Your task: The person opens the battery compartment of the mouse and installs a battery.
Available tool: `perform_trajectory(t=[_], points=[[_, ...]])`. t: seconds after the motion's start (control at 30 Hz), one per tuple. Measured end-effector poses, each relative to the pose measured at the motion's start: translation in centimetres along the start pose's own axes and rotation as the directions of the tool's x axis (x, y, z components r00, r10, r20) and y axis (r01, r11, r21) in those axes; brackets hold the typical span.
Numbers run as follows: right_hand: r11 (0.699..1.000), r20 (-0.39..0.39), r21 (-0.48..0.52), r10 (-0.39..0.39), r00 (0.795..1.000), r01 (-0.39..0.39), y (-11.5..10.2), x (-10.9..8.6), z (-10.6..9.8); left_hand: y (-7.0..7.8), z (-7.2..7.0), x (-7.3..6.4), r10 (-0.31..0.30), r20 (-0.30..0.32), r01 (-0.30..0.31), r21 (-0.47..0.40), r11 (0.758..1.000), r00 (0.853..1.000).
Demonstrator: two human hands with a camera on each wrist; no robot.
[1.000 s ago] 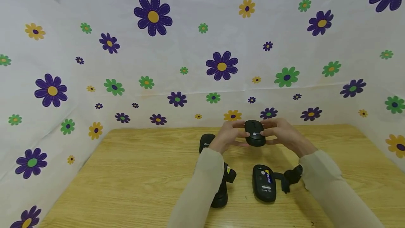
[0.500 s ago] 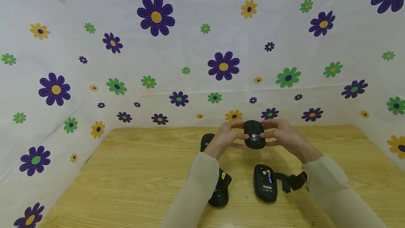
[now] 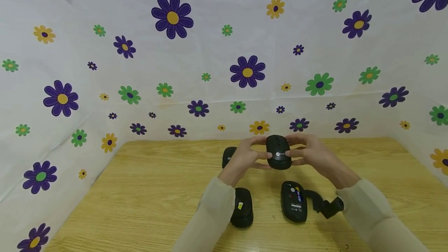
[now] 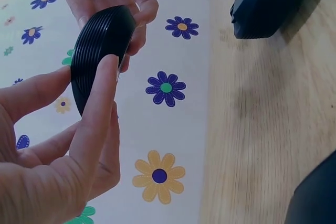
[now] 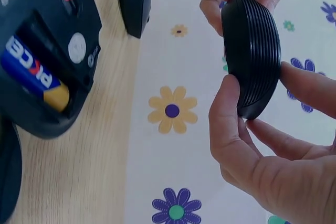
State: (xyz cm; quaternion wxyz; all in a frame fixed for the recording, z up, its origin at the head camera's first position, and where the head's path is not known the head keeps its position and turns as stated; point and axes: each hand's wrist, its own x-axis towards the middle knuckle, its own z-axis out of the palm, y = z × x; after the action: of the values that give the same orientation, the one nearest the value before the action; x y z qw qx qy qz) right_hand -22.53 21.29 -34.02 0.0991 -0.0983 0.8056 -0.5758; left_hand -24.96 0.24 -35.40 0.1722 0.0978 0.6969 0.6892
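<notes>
Both hands hold up one black computer mouse (image 3: pixel 278 149) above the back of the table, its buttons and small white logo toward the head camera. The left hand (image 3: pixel 246 155) pinches its left side between thumb and fingers. On the opposite side, the right hand (image 3: pixel 309 154) grips it the same way. Ridged sides of this mouse show in the left wrist view (image 4: pixel 97 51) and right wrist view. An upturned mouse (image 3: pixel 294 202) lies below the hands; its uncovered battery slot holds a blue and yellow battery (image 5: pixel 34 69).
Another black mouse (image 3: pixel 229 155) stands behind the left hand, partly covered by it. Beside the left sleeve lies a further black mouse (image 3: pixel 243 208), overlapped by a wrist camera mount with a yellow label. A black camera mount (image 3: pixel 329 205) juts from the right wrist. White flowered cloth (image 3: pixel 210 49) hangs behind the table.
The held mouse has come slightly left, down and nearer the head camera, both hands moving with it. The left forearm has shifted left, uncovering more of the front left mouse.
</notes>
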Motion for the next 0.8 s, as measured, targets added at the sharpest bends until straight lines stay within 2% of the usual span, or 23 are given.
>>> perform_trajectory(t=[0.3, 0.6, 0.8], points=[[0.998, -0.006, 0.044, -0.033, 0.999, 0.033, -0.5, -1.0, 1.1, 0.3, -0.4, -1.9, 0.033, 0.004, -0.033, -0.003, 0.999, 0.999], [0.991, 0.013, 0.103, -0.088, 0.996, 0.087, -0.9, -2.0, 1.7, 0.3, -0.9, -3.4, 0.063, 0.042, -0.061, -0.035, 0.998, 0.997], [0.991, 0.016, 0.111, -0.08, 0.997, 0.078, -1.2, -2.9, 2.1, 0.2, -1.2, -4.4, 0.071, 0.047, -0.069, -0.049, 0.996, 0.996]])
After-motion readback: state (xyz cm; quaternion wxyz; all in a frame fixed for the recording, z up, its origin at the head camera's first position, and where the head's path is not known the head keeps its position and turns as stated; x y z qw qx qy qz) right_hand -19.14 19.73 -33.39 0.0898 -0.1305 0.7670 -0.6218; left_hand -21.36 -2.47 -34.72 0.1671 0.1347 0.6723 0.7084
